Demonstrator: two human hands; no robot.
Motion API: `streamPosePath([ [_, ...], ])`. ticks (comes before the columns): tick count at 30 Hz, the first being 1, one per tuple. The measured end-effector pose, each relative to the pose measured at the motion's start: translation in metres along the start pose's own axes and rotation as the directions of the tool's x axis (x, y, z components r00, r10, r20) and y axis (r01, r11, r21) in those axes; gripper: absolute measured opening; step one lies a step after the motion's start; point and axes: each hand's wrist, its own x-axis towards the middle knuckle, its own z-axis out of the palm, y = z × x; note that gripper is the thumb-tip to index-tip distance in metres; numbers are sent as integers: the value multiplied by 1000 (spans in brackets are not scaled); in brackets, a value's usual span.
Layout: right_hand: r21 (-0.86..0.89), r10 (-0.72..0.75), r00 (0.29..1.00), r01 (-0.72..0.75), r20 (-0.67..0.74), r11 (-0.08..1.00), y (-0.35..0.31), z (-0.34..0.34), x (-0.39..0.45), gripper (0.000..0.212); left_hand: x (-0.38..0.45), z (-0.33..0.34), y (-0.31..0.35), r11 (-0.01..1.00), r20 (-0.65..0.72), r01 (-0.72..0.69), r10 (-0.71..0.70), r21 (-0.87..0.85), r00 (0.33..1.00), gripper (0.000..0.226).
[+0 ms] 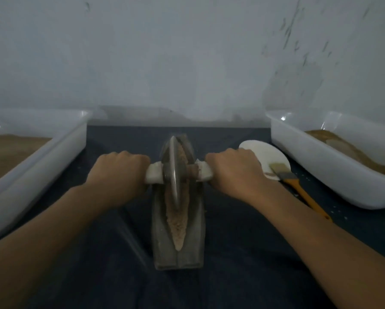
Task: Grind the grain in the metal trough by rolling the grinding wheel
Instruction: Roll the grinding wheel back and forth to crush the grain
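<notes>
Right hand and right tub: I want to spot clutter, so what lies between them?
In the head view, a white dish with a yellow-handled brush propped on it lies between the right hand and the right tub.

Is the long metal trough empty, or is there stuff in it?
Not empty. Brownish ground grain fills the groove of the metal trough, beside the grinding wheel.

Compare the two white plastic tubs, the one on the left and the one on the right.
The left white plastic tub holds a fairly level bed of brown powder; the right white plastic tub holds an uneven brown heap with a pale object lying in it. The right tub has a yellow-handled brush beside it; the left has none. Both are rectangular and flank the metal trough.
</notes>
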Motion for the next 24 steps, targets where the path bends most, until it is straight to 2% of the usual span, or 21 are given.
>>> streamPosePath([
  [3,-138,-70,994,58,-84,989,-11,-22,-25,41,-24,-7,-3,995,87,-12,21,-98,996,22],
  [7,-180,-67,997,59,-41,982,-13,-25,-18,39,-32,-3,-1,993,59,38,-32,-110,998,21],
  [10,-87,-7,1000,8,10,996,-5,-8,9,25,-13,2,2,998,-28,63,-63,-31,998,23],
  [13,-40,61,998,-60,25,997,5,14,28,27,9,9,4,997,-80,71,-69,21,994,21],
  [17,13,129,984,-132,121,991,8,19,34,24,27,2,5,997,-34,49,-47,62,998,12],
  [19,48,104,984,-112,141,993,7,10,22,22,21,-6,6,998,20,18,-19,68,1000,16],
  [21,47,26,997,-30,78,998,2,0,-2,26,3,-15,6,997,68,-24,19,71,998,25],
  [24,-7,-91,988,90,-128,996,-3,-15,-29,46,-23,-24,1,998,79,-56,52,43,996,29],
])
